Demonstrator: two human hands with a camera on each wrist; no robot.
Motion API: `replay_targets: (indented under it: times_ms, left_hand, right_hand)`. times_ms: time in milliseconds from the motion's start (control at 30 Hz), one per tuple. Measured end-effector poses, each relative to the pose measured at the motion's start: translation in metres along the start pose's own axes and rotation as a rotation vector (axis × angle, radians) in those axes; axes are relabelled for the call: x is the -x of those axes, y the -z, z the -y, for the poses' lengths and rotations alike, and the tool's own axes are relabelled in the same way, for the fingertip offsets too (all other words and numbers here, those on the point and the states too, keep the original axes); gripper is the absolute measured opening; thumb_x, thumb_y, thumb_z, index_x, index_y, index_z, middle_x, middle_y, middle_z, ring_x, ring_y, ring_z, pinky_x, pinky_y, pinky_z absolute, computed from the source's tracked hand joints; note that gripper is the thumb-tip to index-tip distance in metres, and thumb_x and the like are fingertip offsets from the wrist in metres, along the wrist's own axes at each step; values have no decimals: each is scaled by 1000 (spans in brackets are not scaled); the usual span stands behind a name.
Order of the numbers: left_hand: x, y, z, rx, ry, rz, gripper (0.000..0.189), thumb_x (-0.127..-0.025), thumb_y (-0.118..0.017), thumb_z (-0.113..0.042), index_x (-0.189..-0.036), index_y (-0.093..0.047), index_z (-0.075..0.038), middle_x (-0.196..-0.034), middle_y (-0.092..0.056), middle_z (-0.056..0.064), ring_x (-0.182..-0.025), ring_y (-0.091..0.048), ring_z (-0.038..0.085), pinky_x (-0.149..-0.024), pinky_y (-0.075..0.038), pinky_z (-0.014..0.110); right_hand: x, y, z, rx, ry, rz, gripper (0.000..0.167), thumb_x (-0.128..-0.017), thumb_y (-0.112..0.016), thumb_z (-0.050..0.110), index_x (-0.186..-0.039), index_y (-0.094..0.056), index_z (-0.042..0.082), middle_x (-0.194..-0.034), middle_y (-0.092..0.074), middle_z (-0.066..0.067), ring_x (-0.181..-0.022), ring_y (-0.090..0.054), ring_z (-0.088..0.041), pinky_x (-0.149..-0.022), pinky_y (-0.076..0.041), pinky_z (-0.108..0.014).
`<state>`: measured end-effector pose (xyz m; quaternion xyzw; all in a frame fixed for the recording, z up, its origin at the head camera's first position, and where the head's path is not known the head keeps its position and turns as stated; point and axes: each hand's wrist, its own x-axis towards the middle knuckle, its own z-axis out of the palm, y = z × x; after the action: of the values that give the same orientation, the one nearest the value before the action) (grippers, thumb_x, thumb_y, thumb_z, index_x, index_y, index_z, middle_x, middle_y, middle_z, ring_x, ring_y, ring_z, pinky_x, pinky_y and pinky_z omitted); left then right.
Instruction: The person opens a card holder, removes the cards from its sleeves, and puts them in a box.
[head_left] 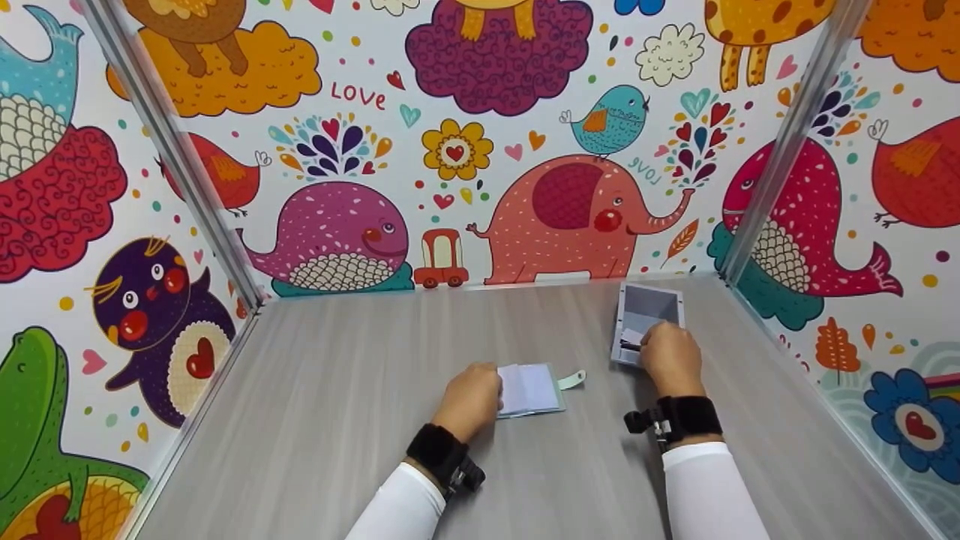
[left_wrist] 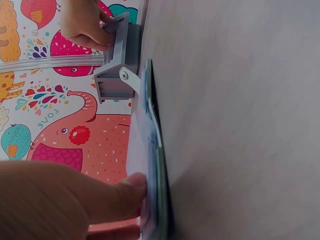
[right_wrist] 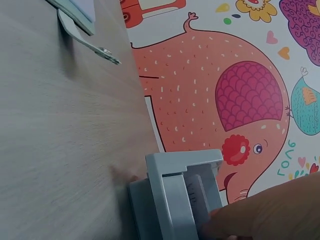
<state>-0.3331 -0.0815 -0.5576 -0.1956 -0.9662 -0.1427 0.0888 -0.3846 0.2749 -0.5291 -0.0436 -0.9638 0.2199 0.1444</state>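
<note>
Here, the 2 hands are well apart over the grey tabletop (head_left: 337,420). The left hand (head_left: 471,397) grips the left edge of a small pale-green booklet (head_left: 532,390), its thumb laid on the whitish inner leaves. The booklet lies open near the middle of the tabletop, and 1 short strap (head_left: 573,380) with a round snap sticks out from its right side. Farther off and to the right, close to the far wall (head_left: 454,202), stands a grey open box (head_left: 652,302). The right hand (head_left: 673,360) is bent over the near right part of this box, its fingers dipping inside; whether they pinch anything cannot be told. Just left of those fingers, within the box, show a whitish card (head_left: 632,336) and a narrow dark item (head_left: 630,346). Both wrists wear black bands (head_left: 690,418) below white sleeves (head_left: 709,484). The far wall carries a printed pink elephant (head_left: 555,240), left of the box, and a purple whale (head_left: 337,232) farther left.
</note>
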Motion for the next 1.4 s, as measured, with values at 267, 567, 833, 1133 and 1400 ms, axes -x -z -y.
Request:
replay_targets:
  times_ms: [267, 567, 833, 1133, 1400]
  left_hand:
    - [-1, 0, 0, 14, 15, 13, 16, -88, -90, -8, -80, -76, -11, -91, -73, 3, -91, -72, 26, -79, -61, 42]
    - [-1, 0, 1, 5, 5, 12, 15, -88, -90, -8, -80, -77, -10, -90, -72, 3, -90, -71, 26, -78, -61, 41]
    - [-1, -1, 0, 33, 35, 12, 14, -87, -92, -7, -82, -78, -9, -102, -68, 3, -95, -69, 25, -83, -62, 41]
    - [-1, -2, 2, 79, 62, 23, 12, -90, -91, -8, -87, -79, -7, -94, -71, 6, -92, -69, 26, -83, -61, 43]
    - [-1, 0, 2, 77, 56, 34, 14, -90, -91, -8, -86, -78, -8, -95, -72, 7, -93, -69, 26, -84, -62, 42]
  right_hand:
    - [-1, 4, 2, 68, 15, 157, 21, -91, -68, 9, -98, -83, -3, -106, -82, -29, -93, -77, -49, -85, -59, -65]
    - [0, 6, 13, 38, 5, 156, 30, -100, -66, 15, -114, -83, -5, -116, -82, -29, -97, -76, -45, -93, -59, -66]
    - [1, 2, 30, -37, 106, -32, 19, -100, -67, 11, -100, -83, 0, -100, -83, -23, -87, -76, -45, -83, -59, -67]
    - [9, -20, 58, -149, 248, -12, 14, -98, -70, 9, -93, -81, 1, -93, -82, -18, -86, -77, -40, -85, -61, -62]
    - [22, -44, 90, -250, 320, 258, 11, -102, -75, 10, -100, -85, 6, -94, -82, -5, -86, -70, -18, -84, -63, -45]
